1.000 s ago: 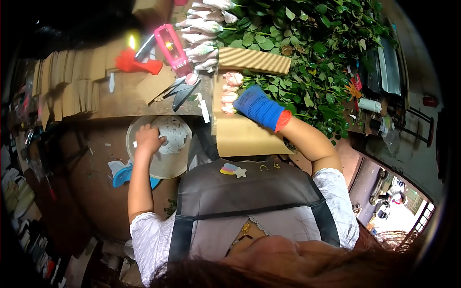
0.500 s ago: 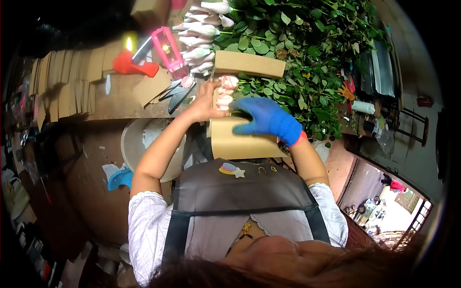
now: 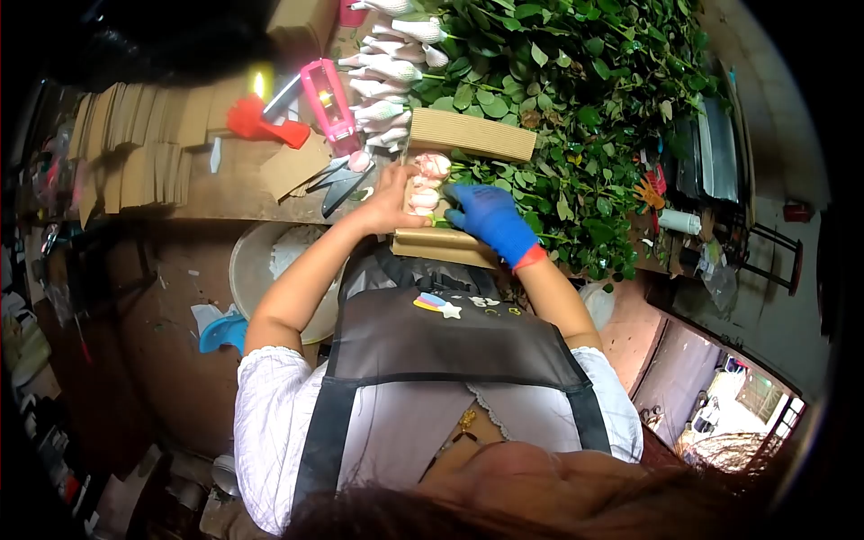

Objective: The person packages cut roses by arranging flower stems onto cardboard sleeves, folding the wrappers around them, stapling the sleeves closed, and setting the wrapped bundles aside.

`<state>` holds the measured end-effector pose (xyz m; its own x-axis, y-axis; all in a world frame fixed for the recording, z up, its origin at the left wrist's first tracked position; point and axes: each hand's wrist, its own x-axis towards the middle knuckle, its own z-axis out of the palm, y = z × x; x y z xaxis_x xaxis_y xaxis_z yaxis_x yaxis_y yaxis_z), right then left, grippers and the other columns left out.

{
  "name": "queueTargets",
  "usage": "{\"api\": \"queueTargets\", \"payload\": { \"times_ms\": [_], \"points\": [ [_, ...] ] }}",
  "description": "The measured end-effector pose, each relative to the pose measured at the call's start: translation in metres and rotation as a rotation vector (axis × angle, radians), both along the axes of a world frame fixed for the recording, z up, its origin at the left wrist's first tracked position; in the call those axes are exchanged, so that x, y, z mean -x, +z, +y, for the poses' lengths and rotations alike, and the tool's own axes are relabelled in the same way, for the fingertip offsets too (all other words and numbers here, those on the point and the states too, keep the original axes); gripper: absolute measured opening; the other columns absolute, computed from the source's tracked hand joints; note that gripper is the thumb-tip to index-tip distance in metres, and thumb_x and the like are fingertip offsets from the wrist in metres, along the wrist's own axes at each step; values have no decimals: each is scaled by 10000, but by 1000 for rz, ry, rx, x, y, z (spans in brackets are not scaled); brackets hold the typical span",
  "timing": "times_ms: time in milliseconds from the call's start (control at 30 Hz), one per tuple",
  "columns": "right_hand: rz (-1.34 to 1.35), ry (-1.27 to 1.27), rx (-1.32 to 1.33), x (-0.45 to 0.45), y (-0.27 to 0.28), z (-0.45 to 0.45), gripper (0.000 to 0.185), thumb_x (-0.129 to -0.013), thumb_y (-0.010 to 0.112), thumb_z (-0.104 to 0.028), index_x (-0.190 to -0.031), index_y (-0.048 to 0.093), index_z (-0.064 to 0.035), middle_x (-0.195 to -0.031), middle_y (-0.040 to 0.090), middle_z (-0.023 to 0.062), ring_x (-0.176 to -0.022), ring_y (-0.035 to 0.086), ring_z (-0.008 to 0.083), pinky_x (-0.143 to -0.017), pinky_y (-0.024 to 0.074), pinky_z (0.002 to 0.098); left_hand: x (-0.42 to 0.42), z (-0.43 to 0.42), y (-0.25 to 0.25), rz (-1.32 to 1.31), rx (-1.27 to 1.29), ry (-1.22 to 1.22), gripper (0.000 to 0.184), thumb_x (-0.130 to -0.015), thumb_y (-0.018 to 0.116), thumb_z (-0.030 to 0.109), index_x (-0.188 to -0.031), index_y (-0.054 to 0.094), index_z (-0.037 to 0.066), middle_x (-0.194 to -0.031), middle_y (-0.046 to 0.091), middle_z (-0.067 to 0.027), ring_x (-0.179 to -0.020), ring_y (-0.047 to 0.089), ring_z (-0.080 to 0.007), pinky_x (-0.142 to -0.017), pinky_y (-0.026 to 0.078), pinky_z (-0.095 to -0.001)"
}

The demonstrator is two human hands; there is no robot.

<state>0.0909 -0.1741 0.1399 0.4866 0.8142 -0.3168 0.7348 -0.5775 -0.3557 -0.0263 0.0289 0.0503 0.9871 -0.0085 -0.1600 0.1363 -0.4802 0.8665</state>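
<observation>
1. Hands, apart from each other: the bare left hand lies at the blossom end of a short row of pale-pink roses, thumb and fingers spread; how firmly it presses cannot be told. Opposite, on the stem side, the right hand, in a blue knitted glove, has its thumb parted from its fingers.
2. Dense green leafy stems, covering the far right of the worktable.
3. Dark grey apron, worn by the person, just below the table edge.
4. Round, pale tub, partly hidden by the left forearm.
5. Upright tan cardboard pieces, ranged along the table's left side.
6. White-netted flower heads, stacked beyond the roses.
7. Ribbed tan cardboard strip, lying between netted heads and roses.
8. Plain tan cardboard sheet, its near edge raised between roses and apron.
9. Pink plastic tape dispenser, left of the netted heads.
10. Dark-bladed scissors, near the left hand.
</observation>
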Motion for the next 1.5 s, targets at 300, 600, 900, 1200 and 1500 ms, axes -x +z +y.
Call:
{"api": "queueTargets", "payload": {
  "times_ms": [300,600,900,1200,1500],
  "points": [
    [-9,181,212,-10,-3,22,251,-931,584,-380,-1024,608,-149,-867,704,137,-808,685,350,-709,520,487,4,-3,5,25,80,53,1028,-653,882,400,-1452,310,98,-1491,223,-308,-1451,192,-501,-1191,261,-503],
    [-125,274,236,-3,-4,27,215,-939,595,-336,-1004,580,-131,-832,697,129,-786,683,346,-685,525,477,-7,-9,-3,6,203,262,818,-666,882,456,-1310,501,127,-1453,356,-256,-1379,331,-489,-1137,327,-515],
    [-212,-60,-12,1,3,26,359,-918,629,-410,-1181,636,-166,-891,718,104,-791,691,332,-692,539,454,-1,-14,3,-85,179,281,743,-720,865,407,-1325,544,119,-1496,318,-306,-1391,350,-494,-1146,332,-485],
    [-24,-114,-8,-11,-14,17,284,-923,584,-432,-1052,689,-201,-891,721,114,-819,697,331,-702,536,465,-5,-15,-14,-111,190,256,720,-732,880,367,-1325,573,99,-1467,329,-304,-1404,329,-460,-1154,329,-460],
    [-211,-174,26,11,11,17,422,-953,545,-347,-1307,551,-117,-920,729,140,-786,707,326,-672,550,466,-12,-25,-11,-58,215,361,391,-814,820,285,-1142,711,104,-1468,361,-264,-1401,347,-393,-1134,351,-441]
  ]
}}
